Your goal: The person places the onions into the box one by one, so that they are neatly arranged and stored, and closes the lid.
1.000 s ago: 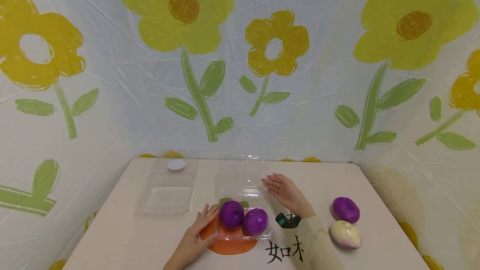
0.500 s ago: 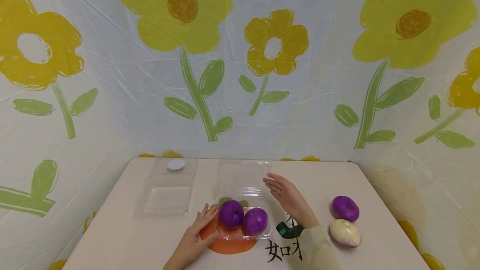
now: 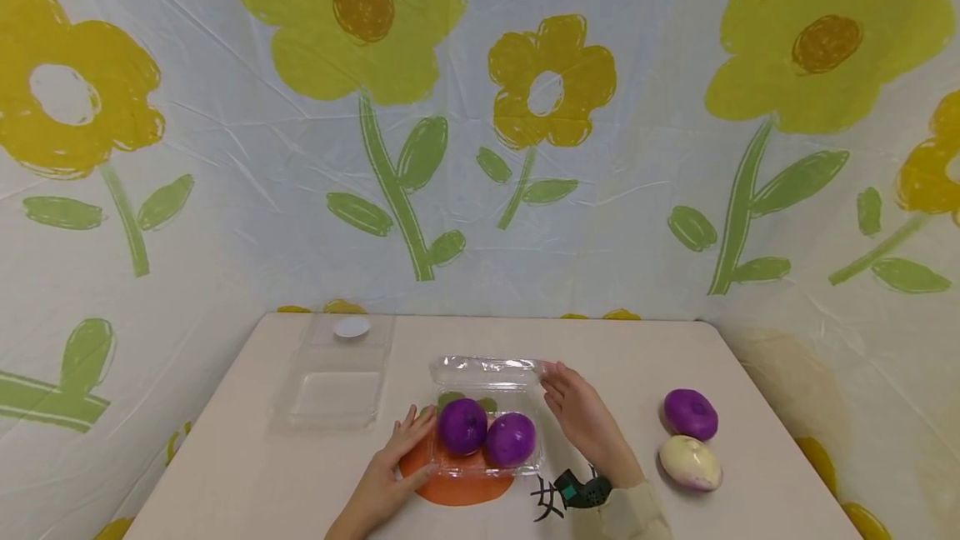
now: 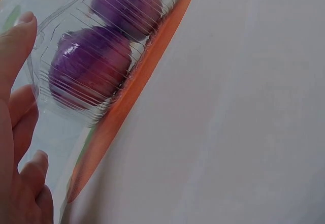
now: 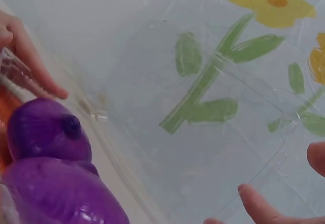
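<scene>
**Two hands at a clear clamshell box of purple onions**

A clear plastic clamshell box (image 3: 486,432) sits near the front edge of the bench (image 3: 637,357), resting on an orange printed patch (image 3: 457,490); inside it lie two purple onions (image 3: 487,433) side by side, touching. The left hand (image 3: 390,469) rests flat on the bench with its fingers straight and loosely spread, the fingertips (image 4: 23,28) touching the box's left wall; it grips nothing. The right hand (image 3: 581,415) is at the box's right side, fingers straight and relaxed, with its fingertips (image 5: 256,201) at the edge of the raised lid (image 3: 486,369), which stands tilted over the back of the box; whether they pinch the lid or only touch it I cannot tell. A dark band (image 3: 581,492) circles the right wrist. To the right, well apart from the box, a third purple onion (image 3: 691,414) and a pale onion (image 3: 690,462) lie just beside each other; to the left stands a second, open clamshell box (image 3: 333,386). A flower-printed sheet (image 3: 480,123) hangs behind.
</scene>
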`<state>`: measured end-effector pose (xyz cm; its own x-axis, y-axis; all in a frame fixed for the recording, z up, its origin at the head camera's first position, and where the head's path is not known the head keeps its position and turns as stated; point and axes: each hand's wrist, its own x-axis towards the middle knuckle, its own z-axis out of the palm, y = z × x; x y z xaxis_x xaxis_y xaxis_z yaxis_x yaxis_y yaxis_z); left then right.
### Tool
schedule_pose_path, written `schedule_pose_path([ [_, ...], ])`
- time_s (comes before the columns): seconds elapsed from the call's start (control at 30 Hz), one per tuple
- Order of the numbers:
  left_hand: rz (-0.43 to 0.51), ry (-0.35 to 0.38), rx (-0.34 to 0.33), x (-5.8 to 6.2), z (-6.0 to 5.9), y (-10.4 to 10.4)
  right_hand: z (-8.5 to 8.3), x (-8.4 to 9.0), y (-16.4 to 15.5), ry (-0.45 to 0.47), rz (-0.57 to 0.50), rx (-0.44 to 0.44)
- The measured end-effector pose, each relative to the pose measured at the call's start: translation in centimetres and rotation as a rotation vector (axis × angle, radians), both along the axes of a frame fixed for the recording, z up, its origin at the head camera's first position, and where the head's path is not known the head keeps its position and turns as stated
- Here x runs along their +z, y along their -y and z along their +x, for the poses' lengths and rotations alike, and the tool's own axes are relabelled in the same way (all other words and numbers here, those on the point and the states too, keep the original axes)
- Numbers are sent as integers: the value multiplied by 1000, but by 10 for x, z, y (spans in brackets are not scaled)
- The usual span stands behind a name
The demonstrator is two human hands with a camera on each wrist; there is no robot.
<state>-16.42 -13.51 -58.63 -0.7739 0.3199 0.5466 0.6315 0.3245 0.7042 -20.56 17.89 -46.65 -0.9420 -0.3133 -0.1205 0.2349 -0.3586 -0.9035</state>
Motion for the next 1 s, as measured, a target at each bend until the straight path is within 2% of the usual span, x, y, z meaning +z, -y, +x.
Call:
schedule_pose_path([
  [0.13,13,2,-10,1,0,0,8,-3,-1,-16,-21,24],
  [0.3,22,10,-5,5,2,-2,18,-8,-1,-14,20,19],
  [0.43,46,12,-4,18,7,-5,25,-15,0,19,40,-19],
  [0.6,57,56,-20,33,12,-5,30,-27,0,33,84,-40],
  [1.0,100,74,-43,32,12,-2,35,-52,-2,7,202,-42],
])
